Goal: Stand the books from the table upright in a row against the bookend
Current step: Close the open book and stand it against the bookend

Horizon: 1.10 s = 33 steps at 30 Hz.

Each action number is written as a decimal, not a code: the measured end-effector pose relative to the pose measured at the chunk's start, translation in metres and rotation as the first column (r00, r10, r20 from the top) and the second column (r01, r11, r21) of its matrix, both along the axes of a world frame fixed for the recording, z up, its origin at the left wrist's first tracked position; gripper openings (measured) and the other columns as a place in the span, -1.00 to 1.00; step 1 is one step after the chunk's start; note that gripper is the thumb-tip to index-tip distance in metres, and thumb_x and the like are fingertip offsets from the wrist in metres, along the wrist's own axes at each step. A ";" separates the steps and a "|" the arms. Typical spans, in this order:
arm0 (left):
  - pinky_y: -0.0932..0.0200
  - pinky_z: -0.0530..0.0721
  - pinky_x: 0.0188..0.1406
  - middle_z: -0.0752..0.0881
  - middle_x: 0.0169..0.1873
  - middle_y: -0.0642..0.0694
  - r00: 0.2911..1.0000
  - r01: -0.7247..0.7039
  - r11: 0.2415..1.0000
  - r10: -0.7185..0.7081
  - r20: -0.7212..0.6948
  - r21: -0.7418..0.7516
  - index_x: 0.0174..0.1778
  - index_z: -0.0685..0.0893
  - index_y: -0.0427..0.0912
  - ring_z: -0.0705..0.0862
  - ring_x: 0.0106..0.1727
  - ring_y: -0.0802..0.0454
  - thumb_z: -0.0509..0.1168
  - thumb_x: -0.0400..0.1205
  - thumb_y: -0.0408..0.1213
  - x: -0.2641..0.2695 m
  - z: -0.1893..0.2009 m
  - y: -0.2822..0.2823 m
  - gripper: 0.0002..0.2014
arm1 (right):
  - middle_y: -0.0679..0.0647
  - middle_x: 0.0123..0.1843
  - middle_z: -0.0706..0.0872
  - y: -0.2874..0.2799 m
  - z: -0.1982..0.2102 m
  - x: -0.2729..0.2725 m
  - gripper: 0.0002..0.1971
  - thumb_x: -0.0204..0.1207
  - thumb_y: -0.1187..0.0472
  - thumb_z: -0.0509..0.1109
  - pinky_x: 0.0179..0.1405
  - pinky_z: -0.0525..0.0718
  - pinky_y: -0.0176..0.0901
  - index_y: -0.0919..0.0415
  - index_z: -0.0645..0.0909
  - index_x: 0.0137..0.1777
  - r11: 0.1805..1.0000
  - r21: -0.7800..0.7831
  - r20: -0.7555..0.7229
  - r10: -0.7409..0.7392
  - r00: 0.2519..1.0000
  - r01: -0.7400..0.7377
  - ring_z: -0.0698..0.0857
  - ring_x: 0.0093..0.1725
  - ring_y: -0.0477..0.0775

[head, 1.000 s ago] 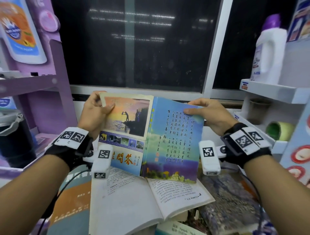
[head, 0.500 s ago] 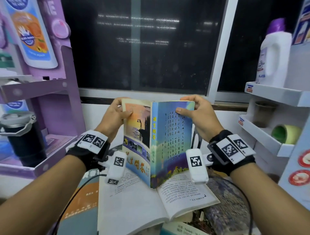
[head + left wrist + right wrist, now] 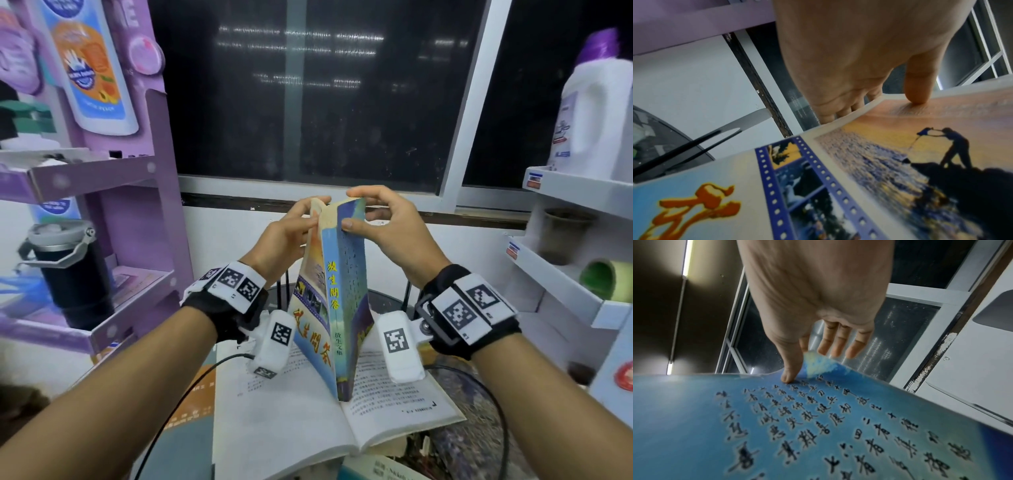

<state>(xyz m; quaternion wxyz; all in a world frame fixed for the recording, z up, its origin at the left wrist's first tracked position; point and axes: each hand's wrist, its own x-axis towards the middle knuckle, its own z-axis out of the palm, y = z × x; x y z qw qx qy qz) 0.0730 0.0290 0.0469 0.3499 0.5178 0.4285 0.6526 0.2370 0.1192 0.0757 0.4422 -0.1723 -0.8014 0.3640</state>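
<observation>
A blue paperback (image 3: 334, 301) with orange characters is held upright in the air, spine toward me, almost closed. My left hand (image 3: 294, 222) pinches its front cover (image 3: 879, 162) near the top, thumb on the sunset picture. My right hand (image 3: 376, 219) pinches the blue back cover (image 3: 818, 426) at the top edge, thumb on the printed text. Below lies an open white book (image 3: 308, 411) on top of other flat books (image 3: 191, 428). Black wires of what may be the bookend (image 3: 407, 294) show behind the paperback.
A purple rack (image 3: 113, 192) with a black flask (image 3: 72, 274) stands at the left. White shelves (image 3: 565, 274) with a detergent bottle (image 3: 592, 116) and a green tape roll (image 3: 603, 277) stand at the right. A dark window (image 3: 308, 96) is straight ahead.
The paperback was spread open with both covers facing me; my hands have folded the covers together and turned the spine toward me. The view has tilted slightly.
</observation>
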 end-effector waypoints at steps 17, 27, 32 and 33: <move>-0.26 0.44 0.44 0.46 0.46 -0.44 0.969 0.027 0.994 -0.053 0.243 0.110 0.42 0.37 -0.29 0.50 0.43 -0.37 0.14 0.67 -0.28 -0.001 -0.010 0.024 -0.61 | 0.01 0.00 0.81 -0.031 0.013 0.017 -0.59 0.74 -0.12 0.03 -0.30 0.71 -0.25 -0.04 0.72 0.06 0.962 -0.199 0.102 0.208 0.973 -0.185 0.79 -0.06 -0.06; 0.04 0.68 -0.05 0.62 -0.02 -0.27 0.930 -0.134 0.975 0.062 0.363 0.177 0.14 0.45 -0.27 0.64 0.02 -0.15 0.11 0.72 -0.38 0.008 0.002 0.041 -0.88 | -0.04 0.06 0.70 -0.044 0.024 0.019 -0.55 0.47 0.02 0.51 -0.30 0.84 -0.02 -0.09 0.49 0.33 0.988 0.151 0.356 -0.075 0.932 0.022 0.78 -0.07 0.02; 0.09 0.69 -0.12 0.64 -0.10 -0.19 0.929 -0.142 0.973 0.067 0.364 0.183 0.06 0.46 -0.21 0.67 -0.07 -0.07 0.10 0.73 -0.38 0.004 0.003 0.044 -0.93 | -0.01 0.10 0.70 -0.040 0.021 0.010 -0.58 0.49 0.11 0.48 -0.21 0.84 0.03 -0.08 0.51 0.34 0.974 0.208 0.321 -0.157 0.934 0.092 0.75 -0.01 0.05; 0.09 0.69 -0.12 0.64 -0.10 -0.19 0.936 -0.143 0.976 0.078 0.344 0.166 0.07 0.47 -0.21 0.67 -0.06 -0.06 0.10 0.73 -0.37 0.003 0.003 0.045 -0.93 | -0.02 0.06 0.70 -0.039 0.020 0.009 -0.62 0.50 0.14 0.47 -0.16 0.83 0.06 -0.07 0.53 0.29 0.969 0.228 0.310 -0.167 0.936 0.098 0.74 0.00 0.05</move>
